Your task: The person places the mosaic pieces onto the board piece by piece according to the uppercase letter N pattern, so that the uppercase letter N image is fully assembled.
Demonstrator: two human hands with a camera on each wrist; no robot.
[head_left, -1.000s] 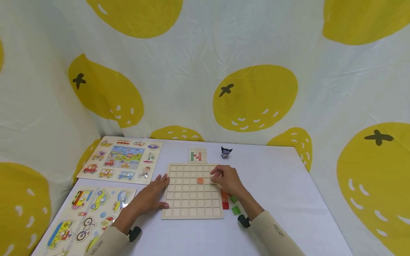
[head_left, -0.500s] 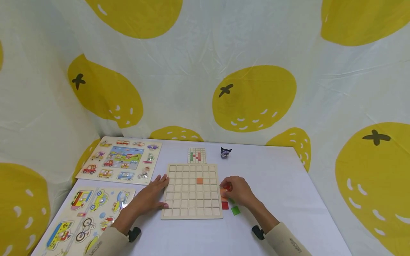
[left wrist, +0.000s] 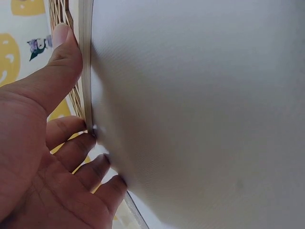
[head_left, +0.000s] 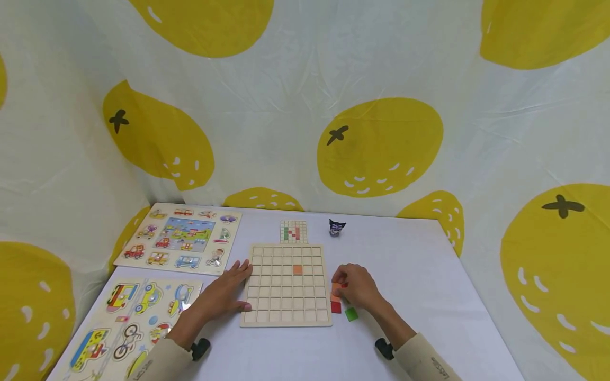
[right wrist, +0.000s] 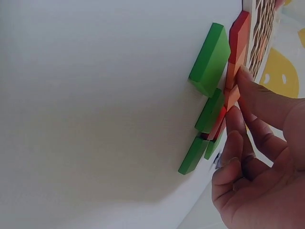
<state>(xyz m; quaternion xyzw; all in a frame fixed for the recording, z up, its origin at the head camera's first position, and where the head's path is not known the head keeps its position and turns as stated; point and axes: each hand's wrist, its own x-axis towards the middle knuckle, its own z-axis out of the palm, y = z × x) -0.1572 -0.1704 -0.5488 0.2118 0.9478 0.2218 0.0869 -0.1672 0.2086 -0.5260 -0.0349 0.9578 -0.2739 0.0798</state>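
A wooden grid board [head_left: 286, 292] lies flat on the table, with one orange square tile [head_left: 297, 270] in a cell of its third row from the back. My left hand [head_left: 227, 292] rests at the board's left edge, its fingers spread and its thumb near the front corner. Beside the right edge, my right hand [head_left: 357, 284] has its thumb and fingertips at opposite sides of an orange tile [right wrist: 232, 98], pinching it among the loose tiles. Close to that hand lie a red tile [head_left: 335, 307] and a green tile [head_left: 351, 314]. More green tiles [right wrist: 209, 112] show in the right wrist view.
Behind the board lies a small pattern card [head_left: 293, 232] with coloured squares. A dark eared figurine [head_left: 337, 227] stands to its right. Two picture puzzle boards, a far one [head_left: 224, 264] and a near one [head_left: 188, 288], occupy the table's left side. A fruit-print curtain [head_left: 267, 132] hangs behind.
My right hand has moved from above the board's right edge down to the loose tiles, where its fingers now pinch an orange tile. My left hand has stayed at the board's left edge.
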